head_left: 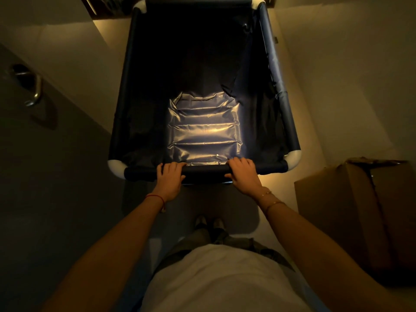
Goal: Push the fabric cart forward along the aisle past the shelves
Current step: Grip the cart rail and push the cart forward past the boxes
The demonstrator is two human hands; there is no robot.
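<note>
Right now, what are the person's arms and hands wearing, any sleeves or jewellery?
Both forearms are bare, with no sleeves reaching them. The left hand has a thin red string bracelet at the wrist, a loose end hanging. The right hand has two thin gold-coloured chain bracelets at the wrist. No gloves or watch show.

Fabric cart [203, 86] fills the middle of the aisle; narrow strips of bare floor [315, 91] show along both its sides. Left: a grey door [45, 154] with a metal handle [33, 91] stands near the cart's near-left corner. Right: a cardboard box [351, 210] on the floor, close behind the cart's near-right corner, beside the right forearm. Ahead: a dark shelf edge [108, 5] near the far-left corner.
</note>
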